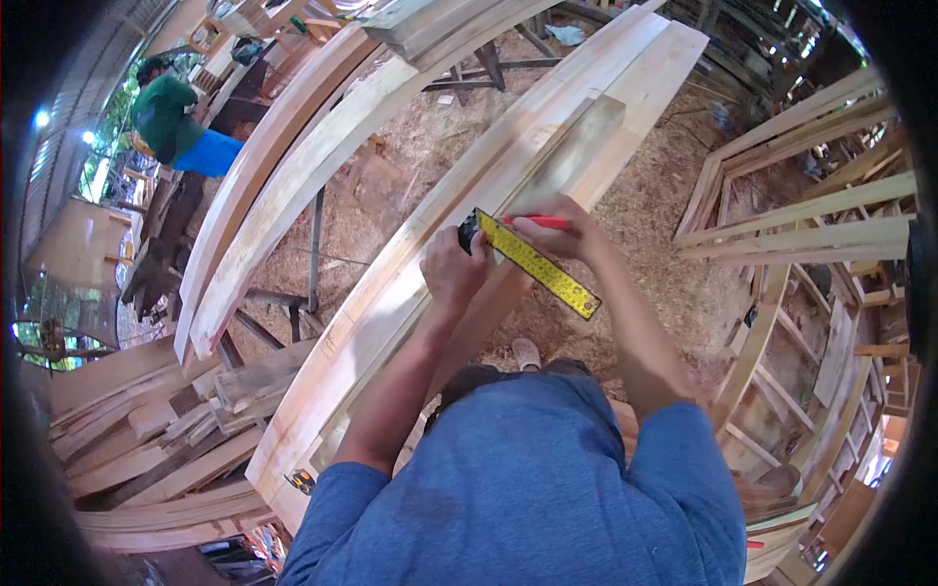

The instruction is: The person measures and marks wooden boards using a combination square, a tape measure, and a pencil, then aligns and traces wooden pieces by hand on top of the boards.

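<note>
My left hand (pixel 453 268) is closed around the black stock of a try square (pixel 542 269), whose yellow, graduated blade slants down to the right. The square lies over long pale planks (pixel 391 269) in front of me. In my right hand (pixel 562 230) is a red pencil (pixel 540 223), pinched beside the upper edge of the blade. The pencil's tip is hidden near the square. A narrower, greyish board (pixel 576 146) lies on the planks beyond my right hand.
A tape measure (pixel 301 481) sits at the planks' near left end. Curved timbers (pixel 283 210) rest on metal trestles to the left. Wooden frames (pixel 801 195) stand at the right. Scrap lumber (pixel 166 439) is piled lower left. A person in green (pixel 168 115) is at the far left.
</note>
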Available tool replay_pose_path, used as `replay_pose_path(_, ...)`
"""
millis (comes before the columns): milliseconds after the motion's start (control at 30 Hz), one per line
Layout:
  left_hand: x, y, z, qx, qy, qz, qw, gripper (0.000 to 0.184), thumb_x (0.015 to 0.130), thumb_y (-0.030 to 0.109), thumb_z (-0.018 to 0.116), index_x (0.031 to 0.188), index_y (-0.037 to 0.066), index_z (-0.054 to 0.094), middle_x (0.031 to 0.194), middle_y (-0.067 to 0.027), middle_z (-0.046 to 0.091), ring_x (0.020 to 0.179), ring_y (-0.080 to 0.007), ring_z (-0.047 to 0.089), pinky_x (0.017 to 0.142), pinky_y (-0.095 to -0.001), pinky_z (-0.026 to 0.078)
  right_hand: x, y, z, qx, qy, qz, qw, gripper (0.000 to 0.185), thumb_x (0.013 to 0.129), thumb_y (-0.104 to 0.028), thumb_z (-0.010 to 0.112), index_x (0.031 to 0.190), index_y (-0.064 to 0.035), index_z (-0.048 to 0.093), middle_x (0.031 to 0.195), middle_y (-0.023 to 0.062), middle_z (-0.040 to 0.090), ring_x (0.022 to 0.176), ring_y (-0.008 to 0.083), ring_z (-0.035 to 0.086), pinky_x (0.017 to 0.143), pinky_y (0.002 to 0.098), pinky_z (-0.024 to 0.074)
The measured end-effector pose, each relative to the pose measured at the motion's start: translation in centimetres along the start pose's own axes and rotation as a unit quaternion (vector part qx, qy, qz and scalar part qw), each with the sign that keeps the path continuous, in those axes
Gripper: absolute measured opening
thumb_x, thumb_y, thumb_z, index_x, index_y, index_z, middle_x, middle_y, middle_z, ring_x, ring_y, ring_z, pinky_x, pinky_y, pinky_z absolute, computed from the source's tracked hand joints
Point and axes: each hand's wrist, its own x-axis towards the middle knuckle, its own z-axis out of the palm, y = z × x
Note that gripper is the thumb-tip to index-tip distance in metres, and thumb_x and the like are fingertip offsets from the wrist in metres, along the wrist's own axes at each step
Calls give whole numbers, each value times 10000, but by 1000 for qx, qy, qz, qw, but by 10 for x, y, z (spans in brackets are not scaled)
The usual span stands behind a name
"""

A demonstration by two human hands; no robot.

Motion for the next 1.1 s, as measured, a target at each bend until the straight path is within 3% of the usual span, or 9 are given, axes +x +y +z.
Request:
replay_pose_path(133,0,3,-3,-2,18,3,1000,407,904,437,670,908,31,654,914,-183,686,855,-390,676,751,-512,524,-25,-5,-25,-79,-3,-93,993,249,910,-254,707,1067,-72,773,847,148,747,732,244,696,738,358,552)
replay_pose_path(233,-1,0,1,1,41,19,999,405,901,437,672,901,33,649,892,-183,686,833,-392,677,747,-513,523,-5,-15,-19,22,-47,15,999,233,918,-226,705,1083,-76,772,842,144,745,725,211,684,725,331,550)
replay_pose_path(333,0,-2,2,9,30,13,999,408,900,439,675,914,31,652,885,-184,684,818,-397,676,744,-511,522,24,10,3,48,-58,30,997,246,917,-206,710,1123,-81,760,856,149,749,743,195,685,735,320,552)
replay_pose_path(433,-2,2,-2,5,42,18,999,418,904,445,673,931,28,657,895,-189,683,823,-397,676,742,-510,520,11,0,-5,-14,-66,-55,996,278,913,-184,705,1173,-95,745,917,153,760,798,197,711,766,327,558)
replay_pose_path(533,0,3,-5,11,-20,-15,1000,421,913,478,640,984,64,647,959,-135,672,927,-346,661,750,-528,481,-9,-32,-31,-122,-131,-108,978,298,906,-151,694,1193,-80,733,982,157,762,869,175,726,796,327,559)
replay_pose_path(633,-1,2,-3,21,-6,-13,1000,426,910,479,640,989,60,648,957,-136,672,925,-344,661,746,-525,479,-30,0,-33,-9,-144,-91,985,280,907,-111,669,1174,-63,741,969,127,765,876,165,725,786,334,557)
replay_pose_path(733,-2,4,-4,22,7,-12,1000,426,906,476,645,977,56,652,943,-139,672,913,-346,663,746,-520,479,-35,15,-42,173,-55,37,983,243,913,-90,650,1126,-21,747,915,108,759,838,164,712,766,329,555)
replay_pose_path(933,-1,3,-1,19,10,-11,1000,423,907,474,647,964,56,665,932,-146,681,891,-352,671,756,-516,489,4,-5,-16,230,3,148,962,242,940,-166,640,1054,17,751,884,97,747,814,156,692,766,307,557)
replay_pose_path(1100,-1,4,-3,14,-4,-16,1000,410,904,463,653,969,58,667,936,-148,684,898,-356,674,759,-525,498,14,10,2,98,-19,30,995,220,924,-222,664,995,-35,755,851,68,739,780,167,686,749,338,553)
